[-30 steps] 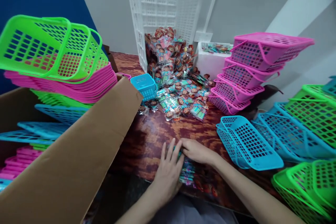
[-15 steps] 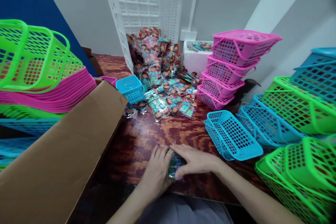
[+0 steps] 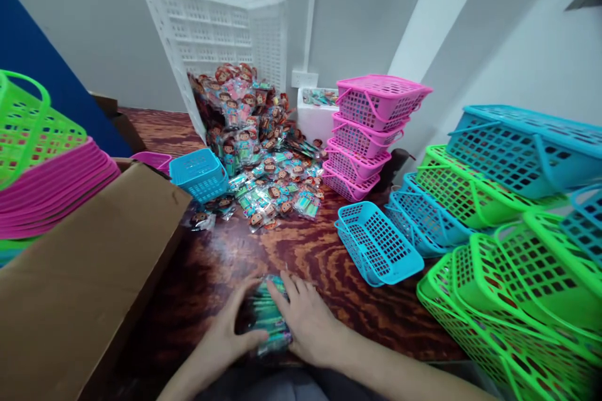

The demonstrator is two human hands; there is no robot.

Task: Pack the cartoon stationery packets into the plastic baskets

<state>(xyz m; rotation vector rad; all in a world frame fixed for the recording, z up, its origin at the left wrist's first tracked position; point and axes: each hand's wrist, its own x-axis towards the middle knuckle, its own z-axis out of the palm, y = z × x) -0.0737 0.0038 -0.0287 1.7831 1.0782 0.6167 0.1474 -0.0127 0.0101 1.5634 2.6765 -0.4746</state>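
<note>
Near the front edge of the table, a stack of small plastic-wrapped packets (image 3: 269,314), green and teal, stands between my two hands. My left hand (image 3: 231,324) curves round its left side, fingers at the far end and thumb at the near end. Along the right side and top lies my right hand (image 3: 308,319), its fingers pressed against the packets. Both hands hold the stack together; its lower part is hidden. Beyond them, more bagged packets with doll-like figures (image 3: 277,191) spread in a loose pile.
A tipped white crate (image 3: 214,25) spills packets onto the table. A blue basket (image 3: 379,244) stands right of my hands, with pink baskets (image 3: 357,144) stacked behind. Green baskets (image 3: 512,307) crowd the right side. A cardboard box (image 3: 94,263) borders the left.
The view has swung to the right. My left hand has opened round the stack's two ends, and my right hand has shifted to its right side, leaving more of the packets showing.
</note>
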